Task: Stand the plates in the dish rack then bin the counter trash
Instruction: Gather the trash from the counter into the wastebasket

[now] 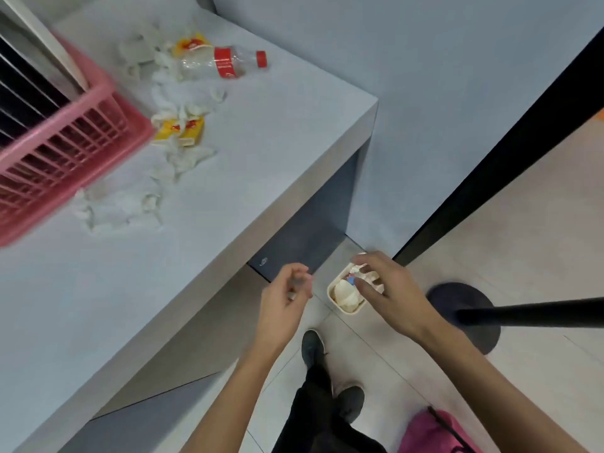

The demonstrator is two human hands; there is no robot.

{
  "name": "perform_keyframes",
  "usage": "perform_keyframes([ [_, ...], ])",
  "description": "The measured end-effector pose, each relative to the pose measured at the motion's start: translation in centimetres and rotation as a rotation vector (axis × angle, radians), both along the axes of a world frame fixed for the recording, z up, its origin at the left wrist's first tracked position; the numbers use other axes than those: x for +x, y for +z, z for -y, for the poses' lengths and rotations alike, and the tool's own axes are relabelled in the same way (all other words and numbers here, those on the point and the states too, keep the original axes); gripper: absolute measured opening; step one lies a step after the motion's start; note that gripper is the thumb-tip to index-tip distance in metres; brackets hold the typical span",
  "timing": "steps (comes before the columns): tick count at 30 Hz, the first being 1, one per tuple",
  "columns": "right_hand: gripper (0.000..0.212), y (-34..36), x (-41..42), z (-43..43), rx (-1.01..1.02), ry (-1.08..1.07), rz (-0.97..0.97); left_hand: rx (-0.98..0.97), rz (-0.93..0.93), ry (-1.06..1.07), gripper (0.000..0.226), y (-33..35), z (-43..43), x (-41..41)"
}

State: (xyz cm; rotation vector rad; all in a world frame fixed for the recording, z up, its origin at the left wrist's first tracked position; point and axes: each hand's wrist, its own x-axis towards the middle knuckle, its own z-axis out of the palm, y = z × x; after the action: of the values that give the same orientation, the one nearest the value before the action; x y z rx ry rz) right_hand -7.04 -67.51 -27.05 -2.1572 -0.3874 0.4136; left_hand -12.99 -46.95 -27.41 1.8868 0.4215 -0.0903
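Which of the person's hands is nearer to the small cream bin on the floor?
Right. The right hand hangs directly over the bin, its fingers above the trash inside. The left hand is off to the bin's left, clear of it.

Pink slatted rack (62, 152), clear bottle (219, 62) with red cap and label, yellow wrappers (181, 129), white tissues (121, 204), cream bin (346, 294), grey counter (228, 178).

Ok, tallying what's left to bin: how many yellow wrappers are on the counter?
2. One yellow wrapper lies at the far end beside the plastic bottle; the other lies nearer, at the corner of the pink basket. The crumpled tissues may hide more.
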Motion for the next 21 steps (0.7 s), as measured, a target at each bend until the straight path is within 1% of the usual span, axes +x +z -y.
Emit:
perform_keyframes([
  [1, 0.019, 1.1, -0.2, -0.9, 0.024, 0.015, 0.018, 0.002, 0.02, 0.032, 0.014, 1.2, -0.6, -0.5],
  [3, 0.011, 3.3, -0.7, -2.9, 0.067, 0.054, 0.051, 0.003, 0.067, 0.093, 0.011, 3.7, -1.8, -1.6],
  [8, 0.016, 7.8, -1.0, -7.5, 0.124, 0.187, 0.106, 0.015, 0.135, 0.24, 0.014, 8.1, -5.3, -3.8],
  [12, 0.014, 10.0, -0.5, -11.1, 0.143, 0.288, 0.147, 0.047, 0.195, 0.343, 0.013, 10.1, -8.3, -5.2],
  [16, 0.012, 11.3, 0.4, -14.8, 0.15, 0.36, 0.175, 0.063, 0.2, 0.404, 0.019, 10.7, -11.9, -6.1],
  [21, 0.018, 12.2, 2.0, -19.3, 0.084, 0.442, 0.163, 0.115, 0.232, 0.45, 0.021, 11.2, -16.5, -5.6],
])
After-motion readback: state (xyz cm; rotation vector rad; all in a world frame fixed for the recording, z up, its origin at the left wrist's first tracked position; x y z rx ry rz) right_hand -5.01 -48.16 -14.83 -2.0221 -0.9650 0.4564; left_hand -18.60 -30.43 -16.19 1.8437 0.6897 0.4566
